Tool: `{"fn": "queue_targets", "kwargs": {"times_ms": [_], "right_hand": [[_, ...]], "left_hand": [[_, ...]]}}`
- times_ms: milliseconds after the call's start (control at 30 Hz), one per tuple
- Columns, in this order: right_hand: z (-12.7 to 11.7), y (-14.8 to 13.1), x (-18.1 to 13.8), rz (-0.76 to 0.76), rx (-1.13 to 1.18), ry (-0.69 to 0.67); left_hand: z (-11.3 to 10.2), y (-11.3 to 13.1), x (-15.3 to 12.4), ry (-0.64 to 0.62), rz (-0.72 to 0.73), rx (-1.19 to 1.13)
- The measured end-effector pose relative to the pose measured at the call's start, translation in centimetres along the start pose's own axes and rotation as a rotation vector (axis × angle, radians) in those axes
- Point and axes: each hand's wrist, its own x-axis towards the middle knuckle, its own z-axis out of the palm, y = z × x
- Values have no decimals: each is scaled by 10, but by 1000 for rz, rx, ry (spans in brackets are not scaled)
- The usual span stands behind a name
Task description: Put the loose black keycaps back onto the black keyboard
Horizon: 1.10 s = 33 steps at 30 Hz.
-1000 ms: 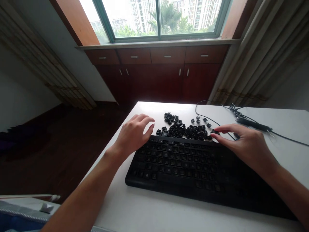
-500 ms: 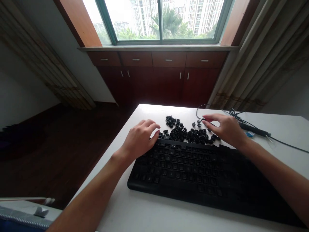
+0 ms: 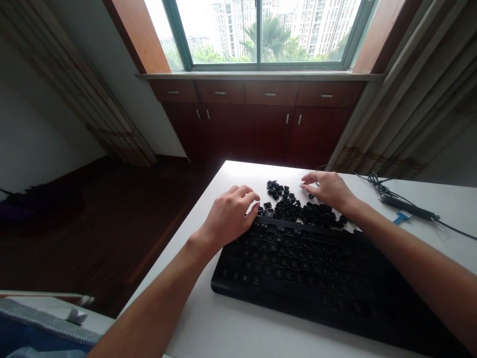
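Observation:
A black keyboard [image 3: 298, 271] lies on the white table [image 3: 231, 328] in front of me. Behind its top edge sits a pile of loose black keycaps [image 3: 298, 211]. My left hand [image 3: 231, 216] rests at the keyboard's top left corner with its fingers curved and loose and nothing in it. My right hand [image 3: 328, 191] reaches over the pile towards the far scattered keycaps. Its fingertips are pinched together there, and what they hold is too small to make out.
A black cable [image 3: 374, 181], a black stick-like tool [image 3: 408, 208] and a small blue brush [image 3: 400, 217] lie at the table's right. Dark red cabinets [image 3: 261, 124] stand under the window beyond the table. Curtains hang at both sides. A blue-grey cloth [image 3: 33, 333] lies at bottom left.
My right hand moved from the keyboard's top edge away over the pile to its far side. My left hand stayed at the keyboard's corner. The view shifted to the left.

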Motion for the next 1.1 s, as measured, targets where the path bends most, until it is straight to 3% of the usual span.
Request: {"fn": "queue_targets", "kwargs": {"times_ms": [467, 1100], "right_hand": [[-11, 19, -28, -32, -139, 19], [-1, 6, -30, 23, -213, 9]], "left_hand": [[0, 0, 0, 10, 7, 24], [-2, 0, 1, -12, -5, 19]]}}
